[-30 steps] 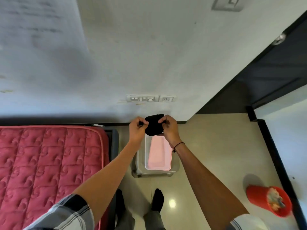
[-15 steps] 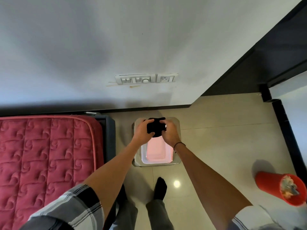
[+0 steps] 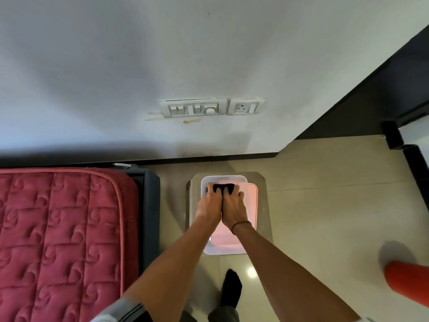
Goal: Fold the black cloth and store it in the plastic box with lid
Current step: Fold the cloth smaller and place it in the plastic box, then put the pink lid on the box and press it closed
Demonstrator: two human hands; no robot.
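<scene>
In one box: one cloth, two hands.

1. The box sits on a low stand on the floor, near the far wall.
2. The lid lies on the box, shifted to the right.
3. The cloth is in the far end of the box, under the left hand and right hand, which touch side by side.
4. The mattress lies left of the stand.
5. The switch panel is on the wall beyond the box.
6. A bin stands on the floor at the near right.
</scene>
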